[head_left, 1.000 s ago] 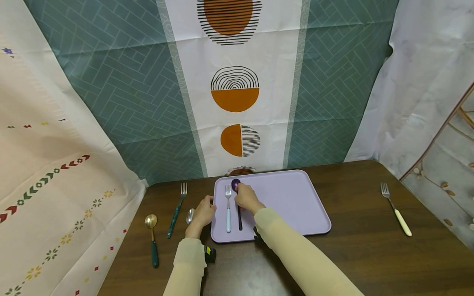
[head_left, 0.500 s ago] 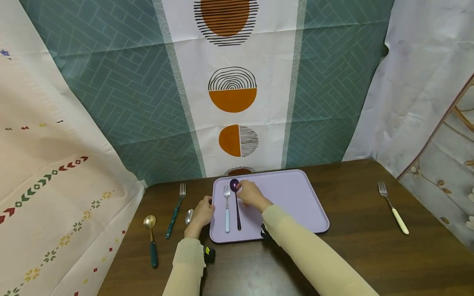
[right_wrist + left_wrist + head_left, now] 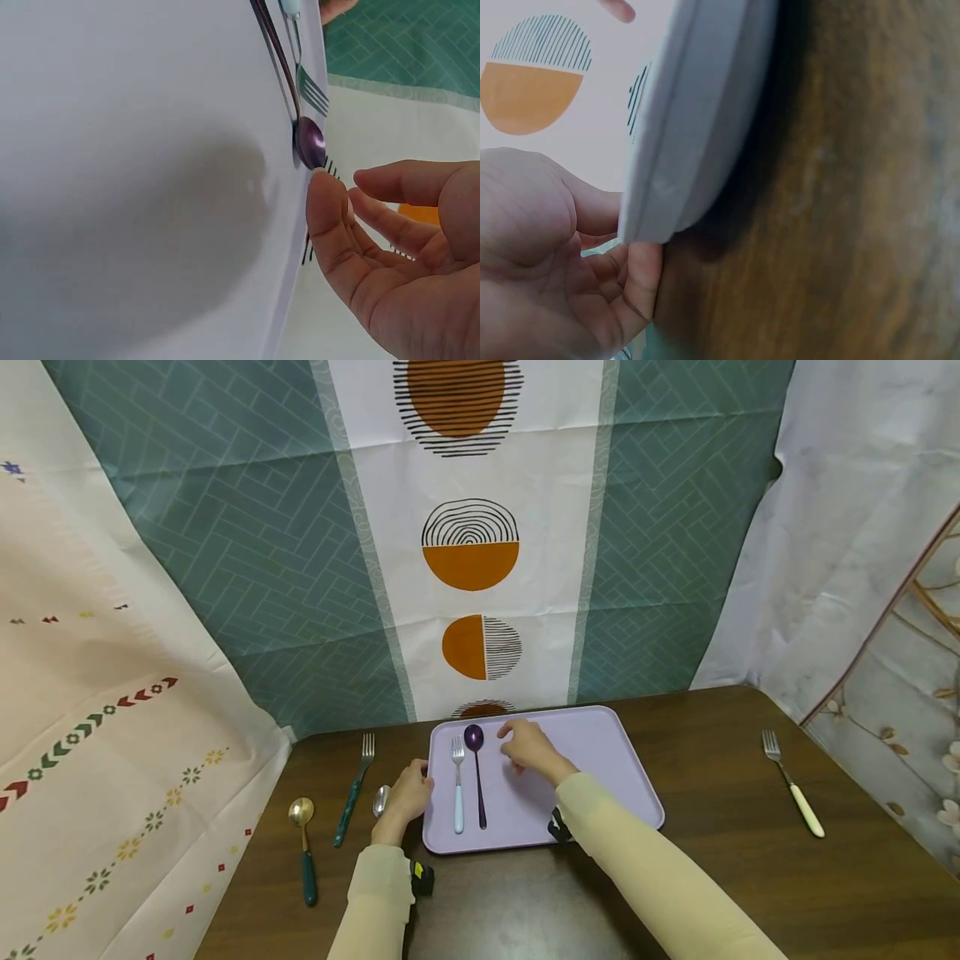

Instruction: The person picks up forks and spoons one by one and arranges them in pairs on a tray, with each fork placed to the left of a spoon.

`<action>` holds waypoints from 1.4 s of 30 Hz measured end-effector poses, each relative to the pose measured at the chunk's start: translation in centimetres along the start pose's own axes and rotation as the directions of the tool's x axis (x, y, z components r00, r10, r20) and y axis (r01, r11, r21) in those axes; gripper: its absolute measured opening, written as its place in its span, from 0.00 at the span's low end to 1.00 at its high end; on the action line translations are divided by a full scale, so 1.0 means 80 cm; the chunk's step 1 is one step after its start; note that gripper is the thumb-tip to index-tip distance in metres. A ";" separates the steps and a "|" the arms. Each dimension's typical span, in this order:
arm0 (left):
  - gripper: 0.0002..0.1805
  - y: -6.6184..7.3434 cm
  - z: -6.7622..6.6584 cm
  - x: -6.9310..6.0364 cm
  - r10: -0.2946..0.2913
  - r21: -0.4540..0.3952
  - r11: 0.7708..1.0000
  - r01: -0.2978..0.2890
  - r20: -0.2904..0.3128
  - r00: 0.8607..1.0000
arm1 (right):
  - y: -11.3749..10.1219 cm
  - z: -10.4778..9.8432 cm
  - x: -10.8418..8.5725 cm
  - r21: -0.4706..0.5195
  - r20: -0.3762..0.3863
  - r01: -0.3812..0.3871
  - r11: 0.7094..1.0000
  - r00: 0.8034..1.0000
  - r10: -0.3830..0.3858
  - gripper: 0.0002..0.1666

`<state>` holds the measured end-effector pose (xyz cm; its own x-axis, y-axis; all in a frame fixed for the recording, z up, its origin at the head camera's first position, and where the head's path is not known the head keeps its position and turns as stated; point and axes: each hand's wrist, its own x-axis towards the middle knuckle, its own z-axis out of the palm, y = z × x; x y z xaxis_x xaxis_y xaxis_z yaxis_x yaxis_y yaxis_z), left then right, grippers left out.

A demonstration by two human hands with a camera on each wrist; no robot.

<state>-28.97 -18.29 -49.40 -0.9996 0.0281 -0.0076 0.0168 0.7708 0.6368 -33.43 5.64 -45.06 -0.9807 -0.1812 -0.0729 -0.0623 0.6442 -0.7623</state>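
A lilac tray (image 3: 592, 793) lies on the table with a blue-handled fork (image 3: 459, 802) and a purple spoon (image 3: 480, 785) side by side at its left. My left hand (image 3: 407, 793) holds the tray's left edge; in the left wrist view the thumb is on one side of the rim and curled fingers (image 3: 643, 277) are on the other. Over the tray, right of the purple spoon, hovers my right hand (image 3: 534, 750), holding nothing. The right wrist view shows its thumb and fingers apart, near the spoon's bowl but not gripping it.
Left of the tray lie a silver spoon (image 3: 381, 800), partly hidden by the left hand, a dark green-handled fork (image 3: 352, 793) and a gold spoon with a green handle (image 3: 306, 852). A cream-handled fork (image 3: 795, 789) lies far right. Patterned cloth (image 3: 315, 568) hangs behind the table (image 3: 720, 860).
My right hand has let go of the purple spoon and drawn away to the right. The spoon stays on the tray beside the fork. My left hand keeps its hold on the tray edge.
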 end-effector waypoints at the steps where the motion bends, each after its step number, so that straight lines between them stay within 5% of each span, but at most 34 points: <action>1: 0.22 0.000 0.000 0.000 0.000 0.000 1.000 0.000 0.000 1.000 | 0.002 -0.003 -0.001 -0.003 -0.003 0.001 1.000 1.000 -0.001 0.22; 14: 0.22 -0.001 0.003 0.000 -0.005 -0.004 1.000 0.005 0.001 1.000 | 0.023 -0.031 -0.013 0.018 0.014 0.042 0.999 0.999 -0.042 0.21; 42: 0.22 0.002 0.000 -0.002 -0.002 0.007 1.000 0.002 -0.002 1.000 | 0.095 -0.137 -0.066 0.142 -0.119 0.081 0.987 0.991 -0.064 0.19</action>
<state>-28.78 -18.16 -49.29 -0.9997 0.0252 -0.0070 0.0151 0.7754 0.6313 -30.76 19.62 -43.42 -0.9897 -0.1325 0.0534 -0.1149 0.5153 -0.8493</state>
